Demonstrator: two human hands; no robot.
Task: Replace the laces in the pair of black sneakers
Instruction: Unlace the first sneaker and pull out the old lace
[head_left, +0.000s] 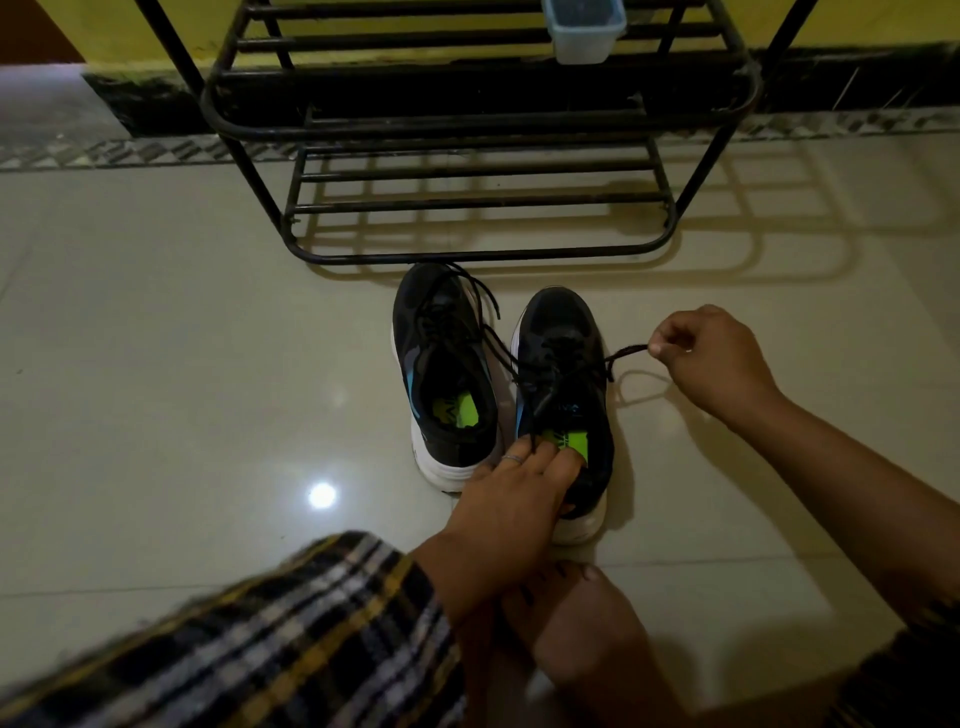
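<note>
2 hands are at work on 1 shoe. The right hand (711, 358) is curled, thumb and fingers pinching the tip of a lace end (626, 354) drawn out taut to the right of the right sneaker (563, 395). The left hand (511, 493) rests on that sneaker's heel opening, fingers spread fairly straight and reaching into the collar over the green insole (569, 441); a strand of lace runs up under its fingertips, though whether it pinches that strand I cannot tell. The left sneaker (441, 364) stands just beside, touching or nearly so, its lace (480, 296) loose and trailing over the toe. Both sit on the tiled floor (182, 364) in front of a black rack (478, 254), with a bare foot (582, 623) near the heel.

The step looks like unlacing: the old lace of the right sneaker being pulled out. Next, the right hand likely needs to draw the end free of its eyelet while the left steadies the shoe, then move on to the next crossing.
</note>
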